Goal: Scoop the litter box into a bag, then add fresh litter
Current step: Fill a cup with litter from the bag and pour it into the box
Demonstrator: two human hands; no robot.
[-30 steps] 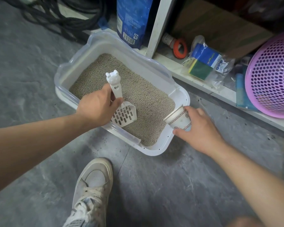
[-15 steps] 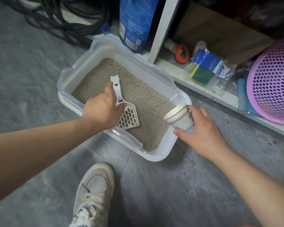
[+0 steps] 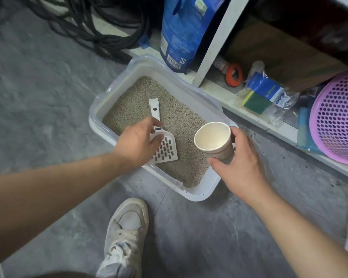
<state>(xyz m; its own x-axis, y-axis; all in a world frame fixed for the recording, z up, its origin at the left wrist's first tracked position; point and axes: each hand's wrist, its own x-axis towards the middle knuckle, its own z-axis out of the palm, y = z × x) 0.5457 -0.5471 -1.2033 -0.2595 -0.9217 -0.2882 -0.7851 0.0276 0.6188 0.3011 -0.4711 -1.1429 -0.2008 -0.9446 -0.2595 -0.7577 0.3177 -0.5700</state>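
Observation:
A white litter box (image 3: 199, 195) on the grey floor holds beige litter (image 3: 181, 121). A white slotted litter scoop (image 3: 167, 149) lies flat on the litter, its bear-shaped handle pointing away from me. My left hand (image 3: 137, 143) rests over the scoop's neck, thumb and fingers pinching it. My right hand (image 3: 243, 165) grips a paper cup (image 3: 213, 135) above the box's near right corner. The cup's mouth tilts toward me and its inside looks empty. No bag for waste is in view.
A blue litter bag (image 3: 183, 31) stands behind the box against a white shelf post. The low shelf (image 3: 225, 97) carries an orange tape roll (image 3: 234, 75), packed sponges (image 3: 263, 95) and a purple basket (image 3: 338, 117). Black cables (image 3: 100, 27) lie at back left. My shoe (image 3: 127, 227) is near the box.
My left hand has lowered the scoop from upright until it lies flat on the litter. My right hand has lifted the cup and turned its mouth toward me.

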